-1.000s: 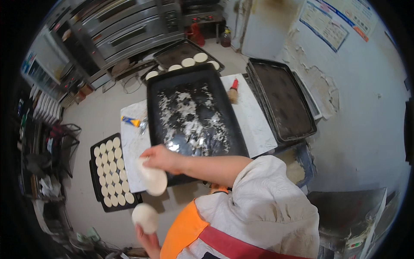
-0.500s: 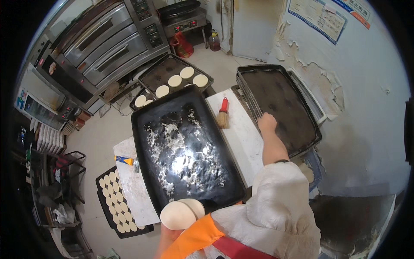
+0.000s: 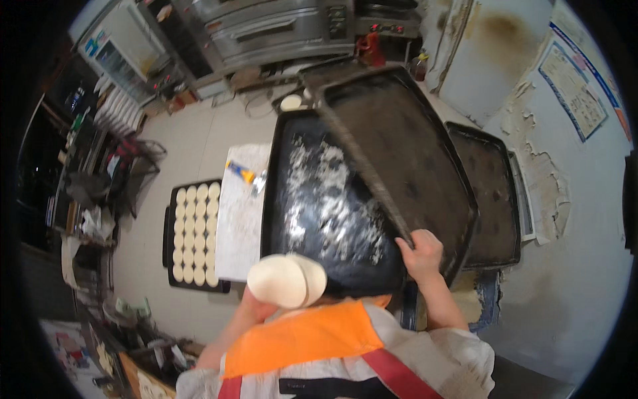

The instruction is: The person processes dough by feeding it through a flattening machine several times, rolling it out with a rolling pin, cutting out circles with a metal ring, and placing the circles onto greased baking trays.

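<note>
Low in front of me, my left hand (image 3: 256,307) carries two pale flat dough rounds (image 3: 278,282), one overlapping the other. Its fingers are mostly hidden beneath them. My right hand (image 3: 424,254) is closed round the near left rim of a dark baking tray (image 3: 407,149), which is raised and slanted. That tray covers the right part of a black oiled tray (image 3: 312,193) on the white table. The oiled tray has shiny whitish smears and holds no dough rounds in its visible part.
Another dark tray (image 3: 495,193) lies at the right by the wall. On the floor at left, a tray holds rows of dough rounds (image 3: 199,226). A scraper (image 3: 242,173) lies on the white tabletop (image 3: 240,233). A metal oven (image 3: 266,36) stands at the back.
My right hand has lifted the baking tray off the right-hand pile and swung it left over the oiled tray. The dough rounds stay in my left hand. The view has turned.
</note>
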A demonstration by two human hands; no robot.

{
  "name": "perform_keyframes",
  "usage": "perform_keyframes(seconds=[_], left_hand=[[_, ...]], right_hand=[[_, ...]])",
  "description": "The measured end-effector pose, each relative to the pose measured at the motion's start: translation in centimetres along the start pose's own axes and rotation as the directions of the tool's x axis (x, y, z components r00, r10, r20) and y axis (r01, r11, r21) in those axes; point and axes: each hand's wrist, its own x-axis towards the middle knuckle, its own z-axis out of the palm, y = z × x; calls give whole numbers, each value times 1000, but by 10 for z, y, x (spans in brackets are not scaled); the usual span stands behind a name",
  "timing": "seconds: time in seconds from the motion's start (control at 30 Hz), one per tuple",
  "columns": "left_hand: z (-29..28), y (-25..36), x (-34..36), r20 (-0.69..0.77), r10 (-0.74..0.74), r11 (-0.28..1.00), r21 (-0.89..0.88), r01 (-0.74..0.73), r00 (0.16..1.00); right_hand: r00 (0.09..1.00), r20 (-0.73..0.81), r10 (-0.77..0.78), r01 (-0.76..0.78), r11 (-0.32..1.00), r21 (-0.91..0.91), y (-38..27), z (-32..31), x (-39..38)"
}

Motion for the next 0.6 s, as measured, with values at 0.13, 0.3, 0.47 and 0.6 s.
perform_keyframes(seconds=[0.13, 0.3, 0.47, 0.6], left_hand=[[-4, 11, -24, 65, -32, 998, -57, 35, 997], [-21, 9, -54, 88, -4, 982, -188, 21, 996], [-32, 8, -79, 68, 100, 971, -223, -83, 993], [-15, 19, -82, 88, 114, 978, -184, -97, 990]], right_hand=[[935, 234, -268, 244, 962, 126, -35, 27, -17], [759, 528, -381, 395, 914, 91, -33, 32, -34], [547, 814, -193, 255, 965, 58, -60, 21, -10], [593, 774, -221, -354, 792, 497, -134, 74, 10]])
